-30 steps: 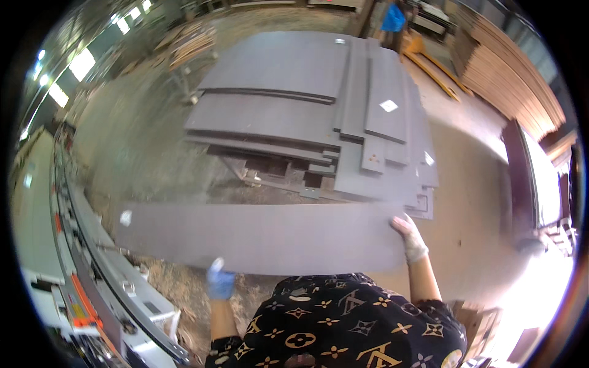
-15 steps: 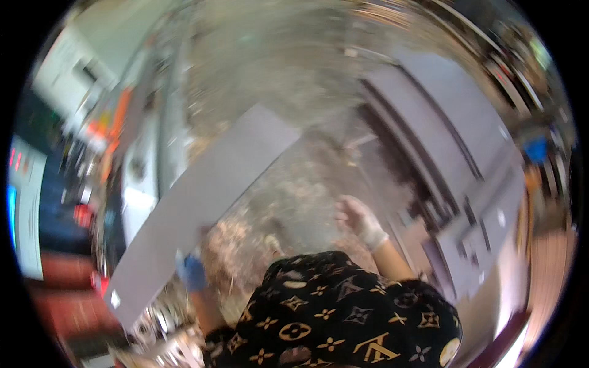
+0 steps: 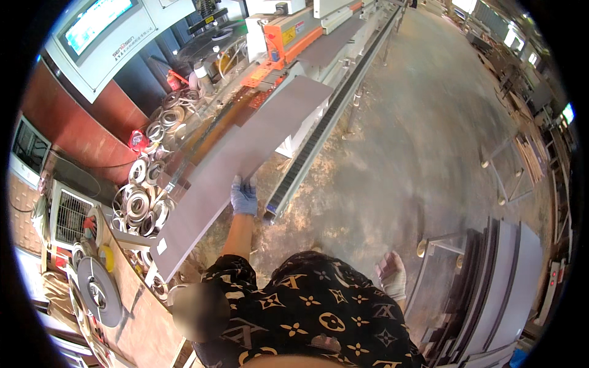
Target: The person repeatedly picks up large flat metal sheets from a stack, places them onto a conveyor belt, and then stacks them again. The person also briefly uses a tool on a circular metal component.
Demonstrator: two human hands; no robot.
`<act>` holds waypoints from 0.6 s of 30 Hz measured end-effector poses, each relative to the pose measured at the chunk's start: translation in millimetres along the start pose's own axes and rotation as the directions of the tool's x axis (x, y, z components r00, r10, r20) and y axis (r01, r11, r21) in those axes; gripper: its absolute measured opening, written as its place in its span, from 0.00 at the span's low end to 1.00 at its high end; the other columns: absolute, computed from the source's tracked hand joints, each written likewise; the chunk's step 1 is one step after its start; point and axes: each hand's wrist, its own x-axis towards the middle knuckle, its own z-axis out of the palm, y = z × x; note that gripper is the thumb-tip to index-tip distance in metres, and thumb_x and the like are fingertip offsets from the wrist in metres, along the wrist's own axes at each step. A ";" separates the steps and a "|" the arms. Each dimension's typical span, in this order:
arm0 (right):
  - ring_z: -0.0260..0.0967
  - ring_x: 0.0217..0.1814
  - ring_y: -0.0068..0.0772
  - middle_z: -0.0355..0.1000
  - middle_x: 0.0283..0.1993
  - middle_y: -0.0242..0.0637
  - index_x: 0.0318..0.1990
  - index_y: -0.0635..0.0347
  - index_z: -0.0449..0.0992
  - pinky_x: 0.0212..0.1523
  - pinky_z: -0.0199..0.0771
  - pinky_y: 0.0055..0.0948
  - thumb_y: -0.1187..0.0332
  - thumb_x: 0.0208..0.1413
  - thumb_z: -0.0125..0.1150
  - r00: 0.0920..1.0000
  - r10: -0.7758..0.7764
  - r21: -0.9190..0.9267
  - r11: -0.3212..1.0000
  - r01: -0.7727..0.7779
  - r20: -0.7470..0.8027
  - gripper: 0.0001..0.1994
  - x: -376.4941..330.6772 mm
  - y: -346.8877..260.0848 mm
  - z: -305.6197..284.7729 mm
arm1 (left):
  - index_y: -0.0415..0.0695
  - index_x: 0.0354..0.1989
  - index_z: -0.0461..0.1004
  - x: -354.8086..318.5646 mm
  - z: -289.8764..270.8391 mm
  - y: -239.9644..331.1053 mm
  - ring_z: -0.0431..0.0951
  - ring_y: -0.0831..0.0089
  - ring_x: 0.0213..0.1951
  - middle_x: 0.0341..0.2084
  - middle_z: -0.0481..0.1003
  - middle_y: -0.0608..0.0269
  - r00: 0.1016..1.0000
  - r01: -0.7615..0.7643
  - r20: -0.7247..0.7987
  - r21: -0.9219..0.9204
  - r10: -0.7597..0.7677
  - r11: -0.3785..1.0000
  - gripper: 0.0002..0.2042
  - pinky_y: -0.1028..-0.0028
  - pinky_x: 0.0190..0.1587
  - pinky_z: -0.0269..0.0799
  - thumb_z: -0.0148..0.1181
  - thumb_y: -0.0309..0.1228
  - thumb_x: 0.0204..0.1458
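A long, narrow grey-brown board [image 3: 236,153] slants across the left of the view, from low left up to the orange-fronted machine [image 3: 283,44]. My left hand [image 3: 243,195], in a blue-grey glove, grips its near long edge around the middle. The fingers reach onto the board's face; the thumb is hard to make out. The board's far end lies by the machine's infeed, beside the black-topped roller rail [image 3: 325,116]. Down at the right, my right hand [image 3: 391,275], in a whitish glove, hangs free with its fingers loosely apart, touching nothing.
Several grey boards [image 3: 506,276] stand stacked at the lower right by a metal rack [image 3: 445,245]. Coils of edge strip [image 3: 140,202] lie heaped at the left. A wooden table [image 3: 138,294] with a dark roll [image 3: 99,291] is at the lower left.
My view has turned left, toward the machine, and the board stack has shifted to the lower right. The board, still in my left hand, now reaches up beside the machine.
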 end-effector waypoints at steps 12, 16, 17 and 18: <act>0.72 0.35 0.30 0.74 0.40 0.29 0.44 0.51 0.73 0.41 0.74 0.36 0.59 0.55 0.57 0.992 0.058 -0.061 0.996 -0.065 -0.112 0.12 40.4 13.2 49.1 | 0.51 0.34 0.73 146.2 14.4 2.9 0.74 0.74 0.30 0.27 0.74 0.71 0.971 0.111 -0.214 -0.009 -0.111 0.994 0.09 0.67 0.36 0.77 0.61 0.40 0.51; 0.72 0.34 0.30 0.74 0.39 0.29 0.43 0.51 0.73 0.41 0.74 0.36 0.60 0.55 0.58 0.995 0.090 -0.047 0.995 -0.092 -0.035 0.11 51.5 22.2 44.7 | 0.53 0.32 0.72 183.7 14.6 12.5 0.74 0.69 0.32 0.30 0.76 0.69 0.956 0.191 -0.240 0.075 -0.168 0.979 0.13 0.59 0.37 0.75 0.57 0.49 0.51; 0.72 0.34 0.31 0.75 0.39 0.29 0.42 0.51 0.73 0.41 0.74 0.36 0.60 0.54 0.58 0.995 0.095 -0.042 0.995 -0.095 -0.014 0.10 53.0 25.3 50.2 | 0.53 0.32 0.72 188.9 13.0 15.2 0.74 0.68 0.33 0.31 0.77 0.68 0.958 0.204 -0.230 0.115 -0.174 0.972 0.15 0.58 0.37 0.74 0.55 0.50 0.52; 0.72 0.33 0.32 0.75 0.38 0.31 0.42 0.51 0.73 0.40 0.74 0.37 0.61 0.54 0.58 0.994 0.101 -0.041 0.994 -0.103 -0.039 0.10 53.9 26.3 55.1 | 0.53 0.34 0.72 192.4 10.7 16.3 0.75 0.68 0.34 0.33 0.77 0.68 0.952 0.232 -0.229 0.118 -0.201 0.966 0.15 0.58 0.37 0.75 0.53 0.52 0.53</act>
